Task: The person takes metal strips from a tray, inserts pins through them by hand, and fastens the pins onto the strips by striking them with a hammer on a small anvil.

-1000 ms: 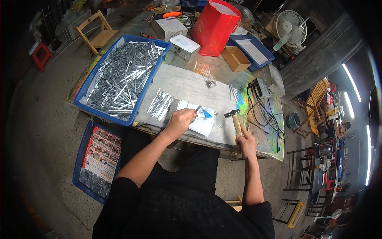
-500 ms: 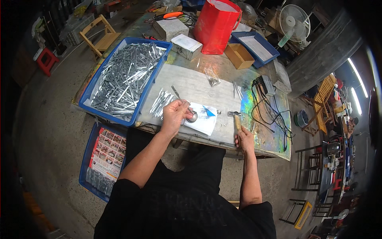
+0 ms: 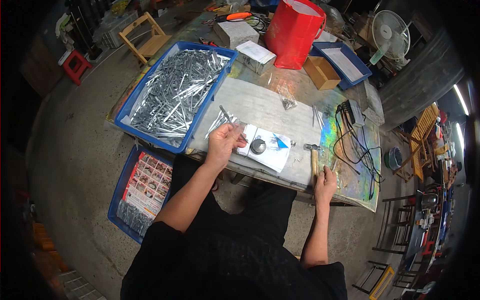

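The person's left grip (image 3: pixel 223 143) is pinching a slim dark metal rod (image 3: pixel 226 113), its upper end slanting up past the fingers, above the left edge of a white paper pad (image 3: pixel 272 160). On that pad, just right of those fingers, sits a round grey metal block (image 3: pixel 258 146), and beyond it I see a blue triangular patch (image 3: pixel 280 143). The right grip (image 3: pixel 326 186) is beside the lower end of a hammer (image 3: pixel 314 161), whose head points away from the person; from here I can't tell whether those fingers are closed on the wooden handle or released. The pad rests on a pale sheet (image 3: pixel 250 95) spread over the bench (image 3: pixel 357 189). A small heap of shiny strips (image 3: pixel 215 127) lies behind the left grip, next to a big blue tray (image 3: pixel 150 140) full of metal strips (image 3: pixel 175 95). Over on the right, black cables (image 3: pixel 367 154) trail from a power strip (image 3: pixel 353 113).
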Available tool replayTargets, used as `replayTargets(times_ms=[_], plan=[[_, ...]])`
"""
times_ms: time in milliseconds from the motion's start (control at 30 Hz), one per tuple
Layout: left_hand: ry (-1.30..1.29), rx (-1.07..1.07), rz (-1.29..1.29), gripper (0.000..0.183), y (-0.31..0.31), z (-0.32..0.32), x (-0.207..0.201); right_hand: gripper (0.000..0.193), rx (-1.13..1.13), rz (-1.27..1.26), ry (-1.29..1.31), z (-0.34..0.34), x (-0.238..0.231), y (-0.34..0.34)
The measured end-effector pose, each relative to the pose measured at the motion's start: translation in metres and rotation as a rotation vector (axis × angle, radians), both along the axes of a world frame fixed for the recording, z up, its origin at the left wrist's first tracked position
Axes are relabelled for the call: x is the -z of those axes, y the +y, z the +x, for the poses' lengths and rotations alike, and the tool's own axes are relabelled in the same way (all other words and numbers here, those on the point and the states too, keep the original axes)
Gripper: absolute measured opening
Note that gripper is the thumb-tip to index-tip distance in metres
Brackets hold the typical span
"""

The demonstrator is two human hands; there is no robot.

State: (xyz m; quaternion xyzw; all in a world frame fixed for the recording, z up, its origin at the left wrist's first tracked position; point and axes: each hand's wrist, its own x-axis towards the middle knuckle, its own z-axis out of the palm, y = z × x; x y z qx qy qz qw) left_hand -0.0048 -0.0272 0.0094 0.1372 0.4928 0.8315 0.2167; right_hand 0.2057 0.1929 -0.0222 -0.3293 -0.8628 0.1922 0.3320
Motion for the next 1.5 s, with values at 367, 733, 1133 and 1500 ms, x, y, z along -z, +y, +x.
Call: replayTargets(times_ms=[367, 733, 1133, 1500], plan=[[0.947, -0.251, -0.974, 0.013, -0.036, -0.044, 0.018, 0.019, -0.054, -0.024, 0.139, 0.006, -0.004, -0.019], [1.082, -0.156, -1.296, 0.015, -0.019, -0.046, 0.043, 0.017, -0.055, -0.052, 0.133, 0.009, -0.007, -0.028], [1.084, -0.376, -1.080, 0.014, -0.056, -0.040, -0.016, 0.017, -0.068, -0.097, 0.113, 0.007, -0.007, -0.032], [0.870, -0.061, -1.560, 0.016, -0.121, -0.100, -0.010, 0.017, -0.112, -0.072, 0.146, 0.003, -0.006, -0.041]])
